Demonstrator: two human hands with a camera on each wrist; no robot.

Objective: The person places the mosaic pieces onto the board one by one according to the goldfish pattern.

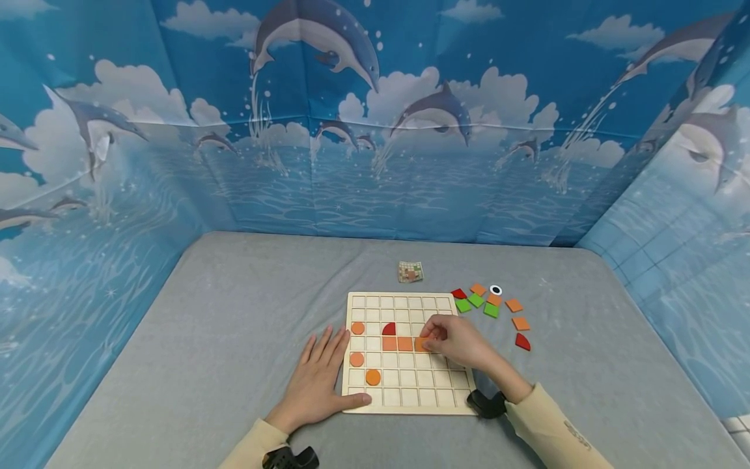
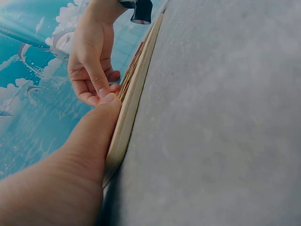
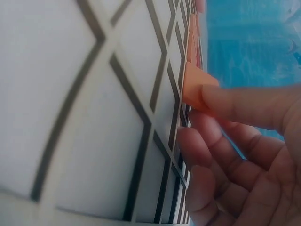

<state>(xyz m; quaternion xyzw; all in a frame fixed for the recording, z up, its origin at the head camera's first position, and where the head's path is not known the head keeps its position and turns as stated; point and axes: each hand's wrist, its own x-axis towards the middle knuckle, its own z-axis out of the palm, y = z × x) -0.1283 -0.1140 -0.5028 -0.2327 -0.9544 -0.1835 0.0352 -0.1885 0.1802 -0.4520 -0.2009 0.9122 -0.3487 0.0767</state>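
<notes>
A pale wooden grid board (image 1: 408, 396) lies on the grey cloth. My right hand (image 1: 459, 340) pinches an orange square tile (image 3: 197, 84) between thumb and fingers, at a cell just right of two orange squares (image 1: 397, 343) lying side by side. A red quarter-round tile (image 1: 389, 329) sits in the cell above the left square. Three orange round tiles (image 1: 373, 377) lie in cells toward the board's left side. My left hand (image 1: 316, 374) is spread flat along the left edge, its thumb (image 2: 101, 117) resting on the board's near left corner.
Loose tiles lie right of the board: several orange squares (image 1: 520, 324), green squares (image 1: 491, 310), red quarter-rounds (image 1: 523, 342) and a white ring with a dark centre (image 1: 495, 290). A small patterned card (image 1: 410, 271) lies beyond the board. A dolphin-print curtain (image 1: 375, 189) surrounds the table.
</notes>
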